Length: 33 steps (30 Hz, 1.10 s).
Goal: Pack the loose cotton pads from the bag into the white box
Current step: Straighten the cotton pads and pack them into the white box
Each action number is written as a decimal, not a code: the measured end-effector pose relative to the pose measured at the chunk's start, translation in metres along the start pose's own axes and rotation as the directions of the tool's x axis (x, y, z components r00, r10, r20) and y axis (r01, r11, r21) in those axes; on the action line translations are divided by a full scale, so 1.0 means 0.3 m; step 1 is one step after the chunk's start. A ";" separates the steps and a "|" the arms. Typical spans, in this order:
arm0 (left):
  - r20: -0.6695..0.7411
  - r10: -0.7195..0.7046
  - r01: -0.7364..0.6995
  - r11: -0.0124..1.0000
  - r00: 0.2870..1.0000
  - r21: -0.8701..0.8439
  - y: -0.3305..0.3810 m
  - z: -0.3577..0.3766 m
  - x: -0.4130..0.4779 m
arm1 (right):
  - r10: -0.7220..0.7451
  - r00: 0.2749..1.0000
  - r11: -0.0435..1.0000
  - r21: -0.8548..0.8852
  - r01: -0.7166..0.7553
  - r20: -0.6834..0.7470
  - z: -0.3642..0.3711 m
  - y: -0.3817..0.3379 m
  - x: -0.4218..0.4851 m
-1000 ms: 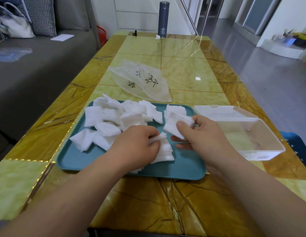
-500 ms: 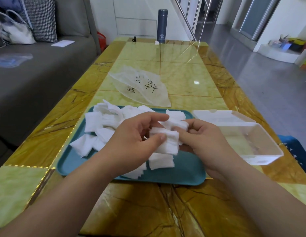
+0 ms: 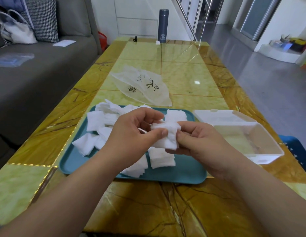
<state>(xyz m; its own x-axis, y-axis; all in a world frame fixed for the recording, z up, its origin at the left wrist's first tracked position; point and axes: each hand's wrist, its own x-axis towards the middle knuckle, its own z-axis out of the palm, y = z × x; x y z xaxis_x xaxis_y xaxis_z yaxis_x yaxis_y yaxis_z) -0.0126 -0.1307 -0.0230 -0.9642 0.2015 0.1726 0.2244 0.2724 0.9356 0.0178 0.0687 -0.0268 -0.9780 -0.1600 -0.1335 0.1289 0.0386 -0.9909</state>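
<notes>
Stack of soft square cotton pads [image 3: 166, 135] is pinched between left hand [image 3: 131, 134] and right hand [image 3: 200, 142] above smooth teal tray [image 3: 183, 175]; rectangular white box [image 3: 261, 151] is set beside it.

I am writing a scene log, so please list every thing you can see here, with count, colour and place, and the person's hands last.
table: one, yellow-green and brown marble pattern, centre
tray: one, teal, near table edge
loose pads: many, white, on tray
stack: one, white, held above tray
box: one, white, open, right of tray
bag: one, clear, flat, beyond tray
flask: one, dark blue, far table end
sofa: one, grey, left
handbag: one, white, on sofa
cushion: one, houndstooth, on sofa
left hand: holds stack
right hand: holds stack
</notes>
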 end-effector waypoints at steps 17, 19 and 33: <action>0.165 -0.059 0.054 0.998 0.984 0.034 -0.025 0.027 -0.009 | 0.062 0.991 0.991 -0.109 -0.075 -0.116 0.042 0.031 0.015; 0.177 -0.049 0.033 0.995 0.983 0.093 -0.033 0.035 -0.013 | 0.080 0.990 0.986 -0.135 -0.095 -0.114 0.042 0.025 0.015; 0.059 -0.180 0.164 0.964 0.982 0.211 0.023 0.076 -0.043 | -0.032 0.991 0.977 -0.213 0.004 -0.130 0.029 0.027 0.000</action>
<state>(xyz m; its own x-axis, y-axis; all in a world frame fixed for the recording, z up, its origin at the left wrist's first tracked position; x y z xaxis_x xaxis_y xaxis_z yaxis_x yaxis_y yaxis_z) 0.0046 -0.1099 -0.0259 -0.9787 0.2045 -0.0167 0.0884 0.4939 0.8650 0.0204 0.0604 -0.0349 -0.9947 -0.0314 -0.0980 0.0873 0.2474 -0.9650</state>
